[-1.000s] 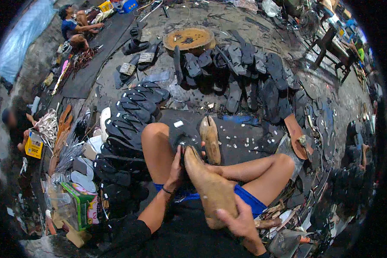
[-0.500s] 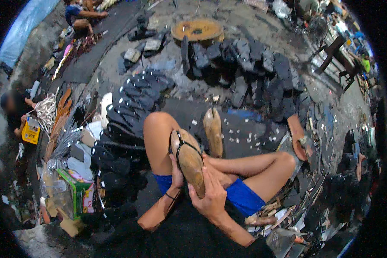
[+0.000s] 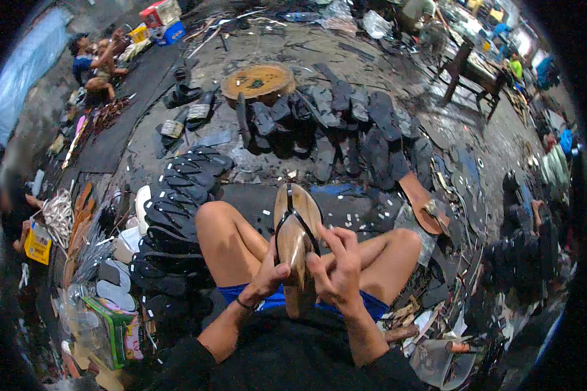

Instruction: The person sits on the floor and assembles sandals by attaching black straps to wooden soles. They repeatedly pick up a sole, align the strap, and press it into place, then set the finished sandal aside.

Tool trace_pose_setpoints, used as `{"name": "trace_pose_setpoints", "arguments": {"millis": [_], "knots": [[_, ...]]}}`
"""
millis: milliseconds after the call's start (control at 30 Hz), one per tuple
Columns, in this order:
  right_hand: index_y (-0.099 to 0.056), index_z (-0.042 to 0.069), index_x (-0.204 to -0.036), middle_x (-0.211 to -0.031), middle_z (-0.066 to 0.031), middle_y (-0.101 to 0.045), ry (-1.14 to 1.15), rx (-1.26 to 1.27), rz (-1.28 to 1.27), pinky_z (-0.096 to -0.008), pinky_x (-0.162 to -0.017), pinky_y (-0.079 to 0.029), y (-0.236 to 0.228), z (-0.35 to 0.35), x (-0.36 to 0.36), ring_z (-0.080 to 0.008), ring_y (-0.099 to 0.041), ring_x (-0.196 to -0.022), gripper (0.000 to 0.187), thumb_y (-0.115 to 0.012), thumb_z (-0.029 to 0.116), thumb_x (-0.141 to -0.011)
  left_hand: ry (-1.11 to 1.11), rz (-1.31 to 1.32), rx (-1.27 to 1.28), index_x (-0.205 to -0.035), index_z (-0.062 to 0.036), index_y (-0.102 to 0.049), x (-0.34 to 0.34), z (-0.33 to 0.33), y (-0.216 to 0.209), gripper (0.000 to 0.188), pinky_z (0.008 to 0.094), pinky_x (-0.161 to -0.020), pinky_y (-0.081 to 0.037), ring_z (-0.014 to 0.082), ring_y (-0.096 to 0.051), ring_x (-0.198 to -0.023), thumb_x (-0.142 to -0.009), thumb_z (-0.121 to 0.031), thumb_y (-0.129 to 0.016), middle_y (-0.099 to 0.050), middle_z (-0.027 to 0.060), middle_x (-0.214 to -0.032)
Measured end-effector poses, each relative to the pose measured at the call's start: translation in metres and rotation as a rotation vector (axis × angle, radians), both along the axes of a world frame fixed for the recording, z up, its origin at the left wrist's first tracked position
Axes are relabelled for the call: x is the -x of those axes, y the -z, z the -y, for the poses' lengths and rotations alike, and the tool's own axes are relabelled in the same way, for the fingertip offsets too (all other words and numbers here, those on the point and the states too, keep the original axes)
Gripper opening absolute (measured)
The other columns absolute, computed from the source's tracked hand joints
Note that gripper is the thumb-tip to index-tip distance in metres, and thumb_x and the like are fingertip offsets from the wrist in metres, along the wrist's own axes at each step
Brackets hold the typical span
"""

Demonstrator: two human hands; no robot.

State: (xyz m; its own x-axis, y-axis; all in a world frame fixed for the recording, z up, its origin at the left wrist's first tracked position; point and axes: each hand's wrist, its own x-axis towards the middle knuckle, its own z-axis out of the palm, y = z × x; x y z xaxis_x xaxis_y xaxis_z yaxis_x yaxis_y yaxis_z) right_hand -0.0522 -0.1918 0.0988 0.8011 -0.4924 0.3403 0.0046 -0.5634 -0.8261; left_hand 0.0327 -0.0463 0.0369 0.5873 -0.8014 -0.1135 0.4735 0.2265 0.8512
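Note:
A wooden foot-shaped shoe last (image 3: 297, 242), toe pointing away from me, is tilted up between my knees. Black Y-shaped thong straps (image 3: 288, 219) run over it from the toe to both sides. My left hand (image 3: 267, 277) is closed round the last's left side, thumb on top. On the other side, my right hand (image 3: 338, 264) has thumb and index finger apart. Its thumb is beside the right strap's lower end, and the other fingers are bent. The second last seen earlier does not show clearly.
Rows of black sandals (image 3: 188, 176) lie to the left. Beyond are piled dark soles (image 3: 326, 117) and a round wooden block (image 3: 257, 81). A brown sole piece (image 3: 424, 202) lies right; a green box (image 3: 107, 332) stands lower left. Another person (image 3: 98, 65) sits far left.
The last has turned more upright and its toe now points straight away from me. My right hand has loosened from its lower end and moved to its right side. The view has shifted.

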Motion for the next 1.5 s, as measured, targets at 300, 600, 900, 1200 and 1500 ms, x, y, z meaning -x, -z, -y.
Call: {"name": "trace_pose_setpoints", "arguments": {"millis": [300,600,900,1200,1500], "knots": [[-0.034,-0.009,-0.136,-0.129,-0.0261,-0.049,-0.238,0.211,-0.185,-0.0396,-0.097,-0.044,0.008,-0.021,0.039,-0.0379,-0.053,-0.117,0.074,-0.07,0.014,-0.076,-0.237,-0.36,0.072,-0.134,0.002,-0.037,0.011,-0.014,-0.024,0.101,0.0408,-0.098,-0.044,0.0259,-0.054,-0.114,-0.071,-0.074,-0.061,-0.052,0.0142,-0.127],[-0.041,-0.008,-0.133,-0.128,-0.0151,-0.054,-0.365,-0.658,-0.213,-0.0314,-0.1,-0.04,0.02,-0.034,0.066,-0.0224,-0.052,-0.118,0.044,-0.043,0.019,-0.099,-0.031,-0.147,-0.068,-0.14,0.0019,-0.025,0.033,-0.063,-0.003,0.124,0.0419,-0.106,-0.032,0.0241,-0.04,-0.127,-0.055,-0.076,-0.072,-0.043,0.0139,-0.134],[-0.052,-0.003,-0.125,-0.11,-0.0027,-0.06,-0.372,-1.442,-0.268,-0.0249,-0.086,-0.043,0.037,-0.056,0.108,-0.0087,-0.054,-0.094,0.038,-0.044,0.025,-0.099,-0.048,-0.155,-0.05,-0.147,-0.0006,-0.004,0.072,-0.083,-0.025,0.139,0.0426,-0.11,-0.027,0.0255,-0.03,-0.134,-0.052,-0.072,-0.077,-0.023,0.0152,-0.147],[-0.055,0.0,-0.114,-0.106,-0.0051,-0.058,-0.339,-1.24,-0.535,-0.0302,-0.088,-0.043,0.064,-0.055,0.089,-0.0146,-0.052,-0.098,0.039,-0.061,0.03,-0.091,0.022,-0.078,-0.076,-0.145,-0.0018,-0.007,0.069,-0.072,-0.023,0.135,0.0408,-0.105,-0.034,0.0261,-0.039,-0.127,-0.053,-0.068,-0.08,-0.034,0.0164,-0.139],[-0.029,-0.006,-0.138,-0.134,-0.0262,-0.042,-0.42,-0.179,-0.195,-0.043,-0.105,-0.034,0.017,-0.024,0.06,-0.0415,-0.041,-0.127,0.106,-0.085,0.034,-0.058,-0.431,0.348,-0.33,-0.138,0.0019,-0.004,0.024,-0.003,-0.051,0.134,0.039,-0.102,-0.037,0.0281,-0.041,-0.122,-0.051,-0.052,-0.09,-0.034,0.0201,-0.132]]}}
